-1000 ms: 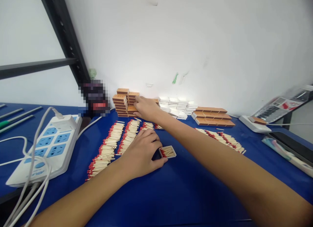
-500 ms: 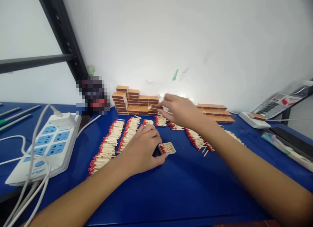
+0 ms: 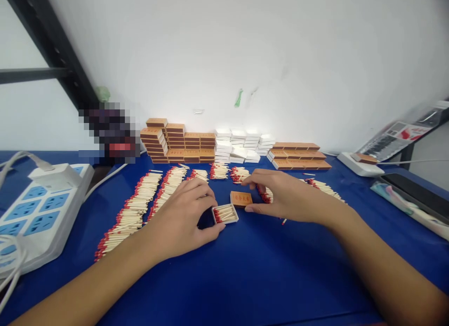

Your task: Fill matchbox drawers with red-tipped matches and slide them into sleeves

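Note:
My left hand curls around the left end of a small white matchbox tray, its thumb along the near edge and its fingers at the far corner. Matches with red heads lie in the tray. Just behind and to the right is an orange-brown matchbox cover on the table. My right hand is at its right side, the thumb by the near corner and the fingers raised apart from it. Loose matches lie in long piles beyond both hands.
Stacked brown matchboxes, white trays and more brown boxes line the wall. A power strip with cables is at left. On the right are a white device and a dark case on the blue table.
My right hand has come down towards me from the stacks with the matchbox cover, which is now beside the tray. My left hand stays at the tray. The view has shifted slightly.

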`<control>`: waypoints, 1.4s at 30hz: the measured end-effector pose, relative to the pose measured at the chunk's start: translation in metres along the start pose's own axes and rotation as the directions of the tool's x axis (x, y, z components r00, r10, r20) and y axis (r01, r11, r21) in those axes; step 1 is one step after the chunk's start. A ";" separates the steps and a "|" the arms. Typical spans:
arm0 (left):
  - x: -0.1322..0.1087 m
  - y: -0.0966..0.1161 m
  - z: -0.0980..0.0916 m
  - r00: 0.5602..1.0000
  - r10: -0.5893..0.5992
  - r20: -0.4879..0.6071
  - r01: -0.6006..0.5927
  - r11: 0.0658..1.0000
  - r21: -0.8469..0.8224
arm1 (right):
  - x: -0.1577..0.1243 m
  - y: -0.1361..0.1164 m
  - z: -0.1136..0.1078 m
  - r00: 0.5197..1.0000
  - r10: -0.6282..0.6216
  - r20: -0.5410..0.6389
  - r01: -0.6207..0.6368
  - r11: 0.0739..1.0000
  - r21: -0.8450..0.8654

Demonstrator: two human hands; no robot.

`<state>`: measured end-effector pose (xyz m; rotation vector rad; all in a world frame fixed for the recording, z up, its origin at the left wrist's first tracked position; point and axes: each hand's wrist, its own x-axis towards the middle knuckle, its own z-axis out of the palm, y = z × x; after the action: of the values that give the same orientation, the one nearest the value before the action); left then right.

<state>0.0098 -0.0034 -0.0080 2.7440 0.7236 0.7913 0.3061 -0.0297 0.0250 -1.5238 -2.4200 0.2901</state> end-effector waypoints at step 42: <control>0.006 -0.017 -0.014 0.996 -0.029 -0.079 0.027 0.999 -0.024 | 0.005 -0.001 0.005 0.991 -0.026 -0.132 0.081 0.900 0.428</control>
<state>-0.0003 0.0152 0.0012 2.6890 0.7616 0.9015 0.3014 -0.0259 0.0214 -1.2336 -2.1122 0.6535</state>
